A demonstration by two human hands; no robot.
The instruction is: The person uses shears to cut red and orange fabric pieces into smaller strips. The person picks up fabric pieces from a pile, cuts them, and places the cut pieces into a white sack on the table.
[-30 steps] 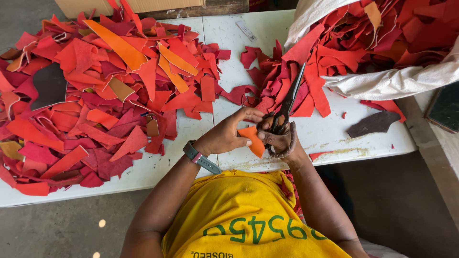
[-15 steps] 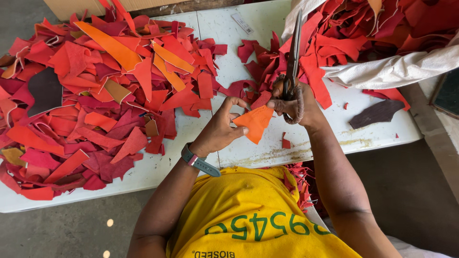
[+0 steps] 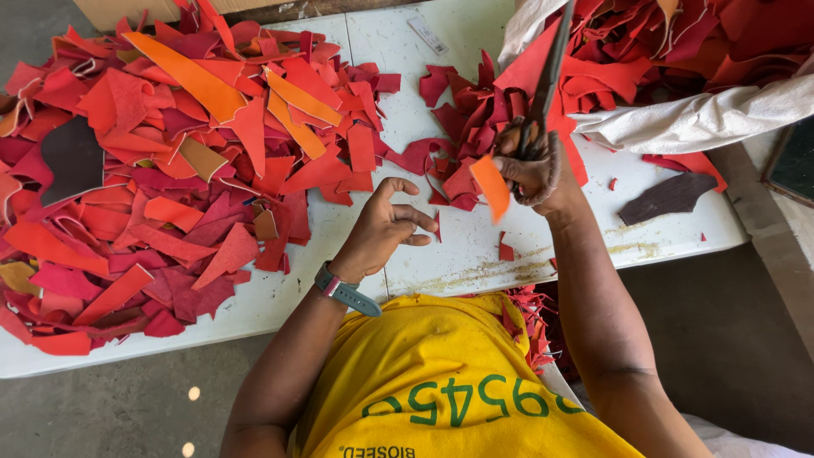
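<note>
**Scissors raised, one orange scrap at the right hand**

The right hand (image 3: pixel 536 174) is clenched through the handles of one pair of scissors (image 3: pixel 547 80), whose long axis runs near-to-far, blades pointing to the far side over the small red pile (image 3: pixel 475 127). One orange scrap (image 3: pixel 492 187) hangs at its fingers. The left hand (image 3: pixel 381 227) hovers loose and empty above the white tabletop (image 3: pixel 449 254), beside the large scrap heap (image 3: pixel 170 170).

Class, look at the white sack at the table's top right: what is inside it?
The white sack holds red and orange leather offcuts, heaped at its open mouth. How deep the heap goes, and anything beneath it, is hidden by the sack's cloth and the top pieces.
</note>
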